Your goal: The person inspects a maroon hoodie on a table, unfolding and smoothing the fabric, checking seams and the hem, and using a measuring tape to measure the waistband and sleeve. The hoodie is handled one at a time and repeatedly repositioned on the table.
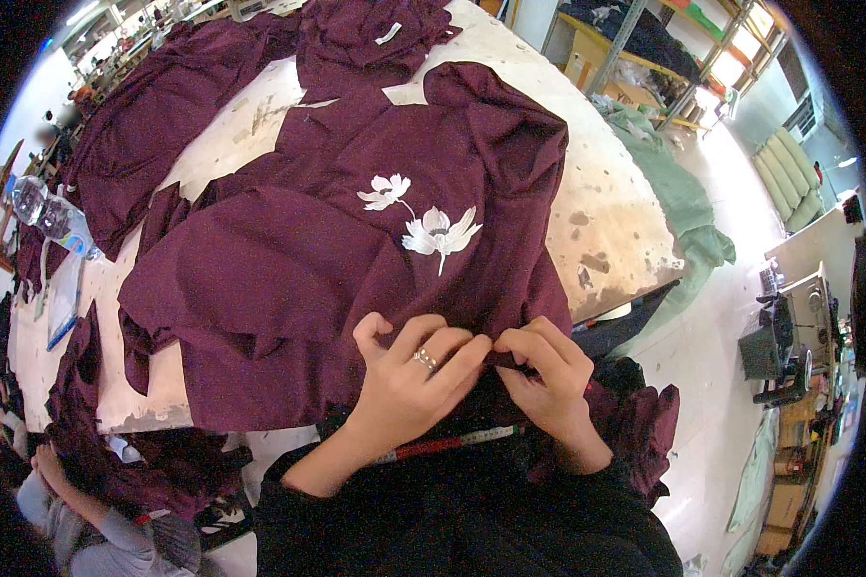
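A maroon garment (269, 260) with two white flowers (440, 234) on it lies spread over the table and hangs past its near edge. My left hand (419, 361), with a ring on one finger, pinches the cloth near that edge. Close beside it, my right hand (544, 370) is closed on the same garment, its thumb and fingers gripping a fold. The fingertips of both hands almost meet. Exactly which seam or edge they hold is hidden by the fingers.
More maroon garments (164, 115) lie along the far and left side of the pale, stained table (616, 207). A plastic bottle (53, 216) and a clipboard (64, 298) are at the left. A co-worker (115, 529) sits at the lower left. Shelves (635, 48) stand at the far right.
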Demonstrator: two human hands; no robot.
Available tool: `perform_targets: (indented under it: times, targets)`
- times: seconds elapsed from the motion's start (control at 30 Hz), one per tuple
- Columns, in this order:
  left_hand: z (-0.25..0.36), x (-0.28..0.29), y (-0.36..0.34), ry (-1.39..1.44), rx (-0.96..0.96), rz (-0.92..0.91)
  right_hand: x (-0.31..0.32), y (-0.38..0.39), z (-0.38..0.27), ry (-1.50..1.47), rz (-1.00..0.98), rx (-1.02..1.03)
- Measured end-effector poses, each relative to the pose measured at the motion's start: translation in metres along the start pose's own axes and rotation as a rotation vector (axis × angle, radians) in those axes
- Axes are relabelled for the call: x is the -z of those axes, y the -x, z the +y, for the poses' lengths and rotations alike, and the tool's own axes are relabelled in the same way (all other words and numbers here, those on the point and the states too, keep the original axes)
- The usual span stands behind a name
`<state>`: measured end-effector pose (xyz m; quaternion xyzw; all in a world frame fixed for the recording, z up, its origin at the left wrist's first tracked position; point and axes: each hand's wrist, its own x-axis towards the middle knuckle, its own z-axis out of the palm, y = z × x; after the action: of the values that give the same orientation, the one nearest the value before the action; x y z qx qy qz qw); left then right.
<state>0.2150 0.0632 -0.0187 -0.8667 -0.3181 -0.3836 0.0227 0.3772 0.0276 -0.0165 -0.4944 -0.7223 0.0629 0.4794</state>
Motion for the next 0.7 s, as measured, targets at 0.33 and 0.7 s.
perform_targets:
  times: [0.33, 0.7]
  targets:
    - [-0.029, 0.026, 0.011, -0.067, 0.044, 0.192, 0.014, 0.008, 0.01, -0.006, 0.103, 0.226]
    - [-0.039, 0.053, 0.016, -0.203, 0.086, 0.228, 0.048, 0.006, 0.024, 0.148, 0.326, 0.177]
